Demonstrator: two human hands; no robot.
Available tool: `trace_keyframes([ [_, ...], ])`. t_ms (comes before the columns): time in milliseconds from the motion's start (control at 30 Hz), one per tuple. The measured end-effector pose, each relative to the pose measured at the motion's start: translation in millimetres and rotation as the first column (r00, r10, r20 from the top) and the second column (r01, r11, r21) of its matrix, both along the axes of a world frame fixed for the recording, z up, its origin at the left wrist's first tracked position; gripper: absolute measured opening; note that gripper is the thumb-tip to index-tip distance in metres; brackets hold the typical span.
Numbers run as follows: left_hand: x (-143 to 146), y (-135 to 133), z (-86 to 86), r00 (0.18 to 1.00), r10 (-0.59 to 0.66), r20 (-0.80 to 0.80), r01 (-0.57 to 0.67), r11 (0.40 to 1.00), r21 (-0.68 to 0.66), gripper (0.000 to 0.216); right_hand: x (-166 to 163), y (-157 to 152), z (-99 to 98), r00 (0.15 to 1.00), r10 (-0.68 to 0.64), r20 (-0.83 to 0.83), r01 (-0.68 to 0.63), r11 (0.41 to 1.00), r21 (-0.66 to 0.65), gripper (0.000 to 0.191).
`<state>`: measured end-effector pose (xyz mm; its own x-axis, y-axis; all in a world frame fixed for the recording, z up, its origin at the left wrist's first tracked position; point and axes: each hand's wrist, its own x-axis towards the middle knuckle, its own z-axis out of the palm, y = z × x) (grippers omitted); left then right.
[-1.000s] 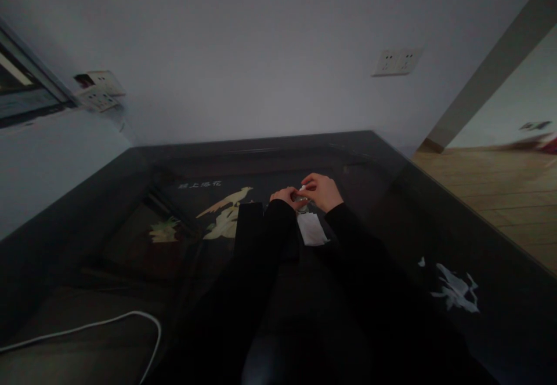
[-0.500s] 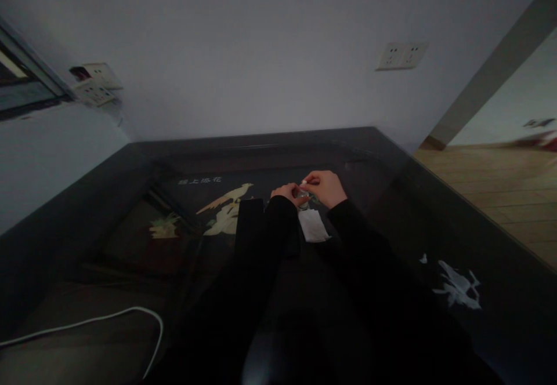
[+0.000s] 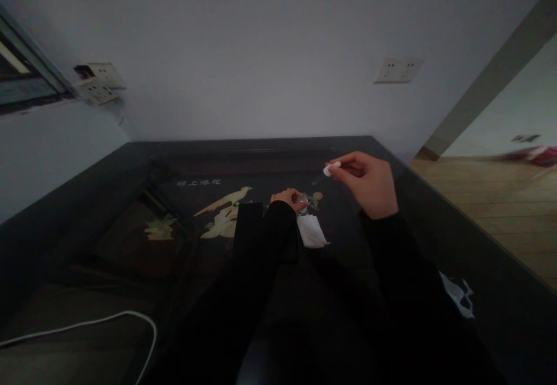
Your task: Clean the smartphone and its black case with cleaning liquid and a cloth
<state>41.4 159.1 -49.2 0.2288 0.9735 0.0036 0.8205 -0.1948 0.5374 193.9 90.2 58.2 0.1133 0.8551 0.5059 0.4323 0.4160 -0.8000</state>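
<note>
My left hand point(image 3: 287, 198) rests on the dark glass table point(image 3: 391, 246), its fingers wrapped round a small clear bottle point(image 3: 303, 202). Raised above and to the right of the bottle, my right hand point(image 3: 369, 183) pinches a small white cap point(image 3: 332, 169) with a thin stem pointing down from it. A folded white paper point(image 3: 311, 231) lies on the table just in front of the bottle. Both arms wear black sleeves.
A bird picture with characters point(image 3: 221, 205) shows under the glass. A dark upright box point(image 3: 248, 225) stands left of my left arm. Torn white paper scraps point(image 3: 459, 298) lie at the right. A white cable point(image 3: 87, 324) curves at the lower left. Wall sockets point(image 3: 398, 70) sit behind.
My right hand has lifted up and to the right, away from the bottle, taking the white cap with it. My left hand has stayed on the bottle.
</note>
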Motion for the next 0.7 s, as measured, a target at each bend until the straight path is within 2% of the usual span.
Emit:
trace_keyframes([
  [67,0.3,-0.1,0.3,1.0,0.0,0.006,0.0,1.0,0.001,0.036,4.9,-11.9,-4.6,0.997,0.08,0.015,-0.078,0.993,-0.084,0.013],
  [167,0.8,-1.2,1.0,1.0,0.002,0.009,-0.002,1.0,0.002,0.037,6.8,-18.3,-35.6,0.973,0.178,0.144,-0.138,0.958,-0.252,0.011],
  [267,1.5,-2.4,2.0,1.0,0.005,0.001,-0.005,1.0,0.006,0.037,5.4,-16.4,-66.6,0.965,0.193,0.178,-0.138,0.95,-0.282,0.01],
  [367,1.9,-2.8,2.8,1.0,0.004,-0.014,-0.004,1.0,0.014,0.036,3.8,-14.9,-78.1,0.961,0.198,0.193,-0.14,0.95,-0.279,0.011],
  [467,1.9,-2.5,3.3,1.0,0.0,-0.026,0.0,1.0,0.013,0.036,4.2,-15.0,-71.9,0.964,0.202,0.172,-0.15,0.949,-0.277,0.012],
  [567,1.5,-2.9,3.8,1.0,-0.006,-0.023,0.006,1.0,0.01,0.036,5.7,-11.8,-54.1,0.976,0.181,0.123,-0.145,0.956,-0.253,0.011],
  [700,1.2,-4.9,6.0,1.0,0.003,-0.012,-0.003,1.0,0.001,0.036,0.3,2.6,-27.8,0.996,0.046,0.076,-0.039,0.994,-0.099,0.012],
])
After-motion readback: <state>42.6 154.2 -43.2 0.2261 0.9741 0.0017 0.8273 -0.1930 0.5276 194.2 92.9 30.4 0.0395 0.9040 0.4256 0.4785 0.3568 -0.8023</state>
